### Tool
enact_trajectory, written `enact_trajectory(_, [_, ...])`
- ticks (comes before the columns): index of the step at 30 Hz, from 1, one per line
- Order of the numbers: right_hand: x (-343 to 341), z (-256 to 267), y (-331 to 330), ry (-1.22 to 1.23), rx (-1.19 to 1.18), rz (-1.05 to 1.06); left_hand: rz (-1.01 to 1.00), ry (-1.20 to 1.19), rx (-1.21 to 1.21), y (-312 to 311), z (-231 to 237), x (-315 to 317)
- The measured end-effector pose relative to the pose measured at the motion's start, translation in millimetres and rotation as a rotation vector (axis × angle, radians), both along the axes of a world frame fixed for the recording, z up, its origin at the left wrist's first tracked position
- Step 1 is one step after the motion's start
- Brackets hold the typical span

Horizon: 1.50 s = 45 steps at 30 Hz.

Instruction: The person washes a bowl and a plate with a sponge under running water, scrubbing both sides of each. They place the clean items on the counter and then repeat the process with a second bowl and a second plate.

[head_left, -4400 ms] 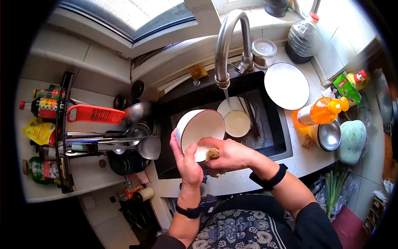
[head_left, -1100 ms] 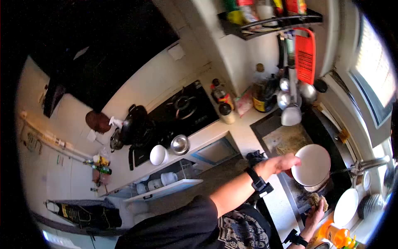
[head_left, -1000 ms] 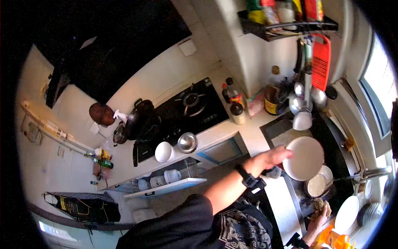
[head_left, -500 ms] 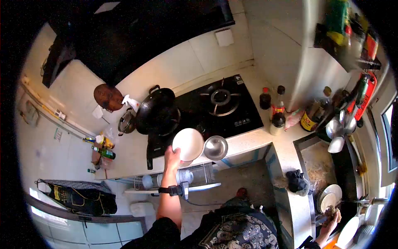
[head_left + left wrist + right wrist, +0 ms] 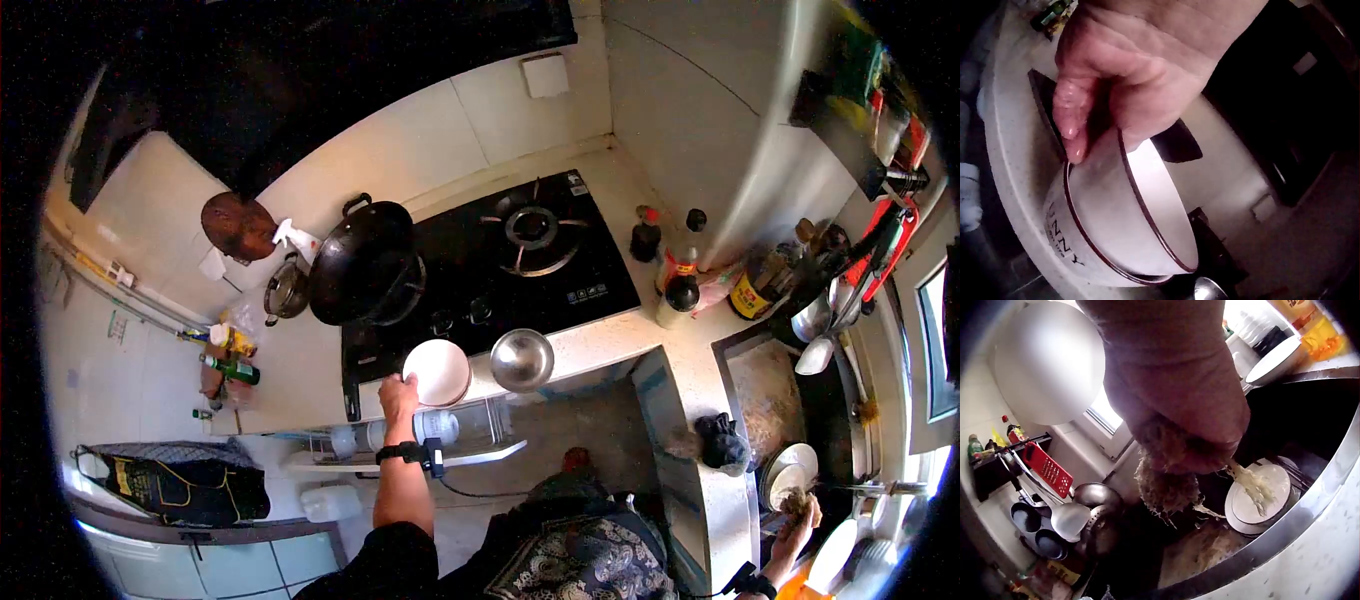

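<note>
My left hand (image 5: pixel 400 398) grips the rim of a white bowl (image 5: pixel 437 370) at the front edge of the stove counter. In the left wrist view, this dark-rimmed bowl (image 5: pixel 1116 194) sits partly inside a second white bowl (image 5: pixel 1060 234) with black lettering. The thumb lies inside the upper bowl and the fingers outside it. A steel bowl (image 5: pixel 522 360) stands just to the right. Over the sink, my right hand (image 5: pixel 790 548) holds a brown fibrous loofah scrubber (image 5: pixel 1166 487), with loose strands hanging down. Stacked small white dishes (image 5: pixel 1263 494) lie in the sink below it.
A black wok (image 5: pixel 362 262) stands on the gas stove (image 5: pixel 480 320). Bottles (image 5: pixel 680 290) line the counter corner. Below the counter, a drawer (image 5: pixel 480 455) stands pulled out. A dark cloth (image 5: pixel 722 440) lies by the sink, and chopsticks (image 5: pixel 1297 475) rest inside it.
My left hand has carried the white bowl from the sink to the stove counter and lowered it into the other bowl. The view has swung left. The right hand stays over the sink with the scrubber.
</note>
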State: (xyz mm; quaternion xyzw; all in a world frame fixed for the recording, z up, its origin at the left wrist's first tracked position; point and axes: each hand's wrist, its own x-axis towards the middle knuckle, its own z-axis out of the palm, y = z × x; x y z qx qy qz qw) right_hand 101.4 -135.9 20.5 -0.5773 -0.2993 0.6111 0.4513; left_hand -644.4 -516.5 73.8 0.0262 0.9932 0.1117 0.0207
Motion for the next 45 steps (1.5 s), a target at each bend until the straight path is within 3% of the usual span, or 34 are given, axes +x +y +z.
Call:
enact_trajectory(3, [-4,11,-5,0.032,-0.051,0.054,0.103,-0.057,0.186,-8,-18,-2])
enact_trajectory(5, [3,0,-5,-0.045,0.062,0.115,0.179,-0.113,0.347,-7,-24,1])
enact_trajectory(8, [-2,11,-4,0.038,0.14,0.097,0.131,0.122,0.076,-3,-20,1])
enact_trajectory(10, [-1,10,-2,0.038,0.103,0.048,0.176,0.144,0.162,-18,-24,-15])
enact_trajectory(11, [-13,32,-8,0.071,0.013,0.005,0.113,0.263,0.217,-29,-28,-22])
enact_trajectory(12, [-24,58,-14,0.097,-0.068,-0.068,-0.019,0.314,0.382,-12,-2,2])
enact_trajectory(13, [-13,48,-17,-0.078,0.081,-0.026,-0.196,0.279,0.614,-16,-18,-13])
enact_trajectory(14, [-23,73,-15,-0.002,-0.085,-0.167,-0.37,0.201,0.85,-21,-36,-28])
enact_trajectory(15, [-10,59,-14,-0.014,0.035,-0.164,-0.354,-0.263,0.985,34,18,28])
enact_trajectory(16, [9,40,-15,-0.015,-0.066,-0.297,-0.249,-0.701,1.008,94,79,89])
enact_trajectory(19, [9,51,-18,0.055,-0.072,-0.372,-0.546,-0.964,0.971,210,117,219])
enact_trajectory(21, [26,33,-17,0.075,-0.101,-0.38,-0.778,-1.355,0.823,270,129,294])
enact_trajectory(23, [37,21,-19,0.108,-0.164,-0.401,-1.035,-1.563,0.573,319,127,365])
enact_trajectory(26, [49,9,-23,0.14,-0.175,-0.441,-1.322,-1.645,0.215,396,98,469])
enact_trajectory(28, [55,8,-30,0.172,-0.211,-0.441,-1.221,-1.71,0.141,436,53,522])
enact_trajectory(31, [61,11,-42,0.224,-0.245,-0.473,-1.115,-1.572,-0.012,485,8,586])
enact_trajectory(34, [67,18,-55,0.274,-0.284,-0.494,-1.5,-1.282,0.165,513,-104,612])
enact_trajectory(36, [70,22,-59,0.229,-0.243,-0.454,-1.687,-0.877,0.142,523,-167,615])
enact_trajectory(37, [71,24,-60,0.234,-0.252,-0.465,-1.764,-0.669,0.137,526,-175,620])
enact_trajectory(40, [75,23,-66,0.231,-0.267,-0.446,-1.688,-0.758,-0.121,531,-173,629])
enact_trajectory(41, [76,22,-67,0.23,-0.268,-0.438,-1.656,-0.688,-0.313,534,-167,637])
enact_trajectory(45, [75,20,-73,0.23,-0.29,-0.411,-1.553,-0.641,-0.429,535,-214,637])
